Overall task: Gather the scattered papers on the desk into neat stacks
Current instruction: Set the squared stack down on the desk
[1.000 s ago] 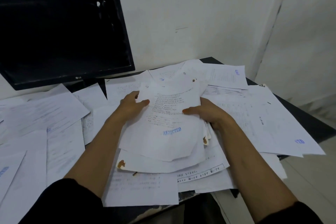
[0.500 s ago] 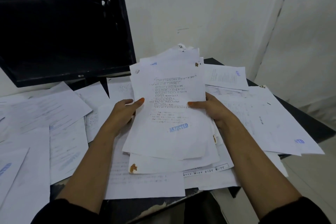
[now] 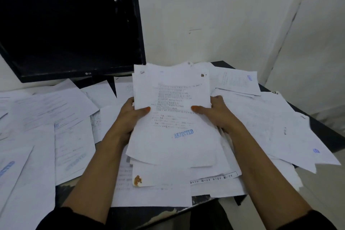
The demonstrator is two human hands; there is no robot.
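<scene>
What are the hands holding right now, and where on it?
A bundle of papers: left hand grips its left edge, right hand its right edge, thumbs on top.

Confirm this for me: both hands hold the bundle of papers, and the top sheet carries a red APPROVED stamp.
Not quite. The left hand and right hand do hold the bundle of papers, but the head view shows the top sheet's stamp is blue and reads REJECTED.

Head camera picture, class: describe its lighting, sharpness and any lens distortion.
Head view: dim, bluish, even light with only soft shadows; monitor screen black, with small glints; wide-angle bending shows at the wall edge on the right; the held stack shows a readable blue stamp, its fine print smeared; left hand and right hand fairly sharp; loose papers toward the edges look softer.
</scene>
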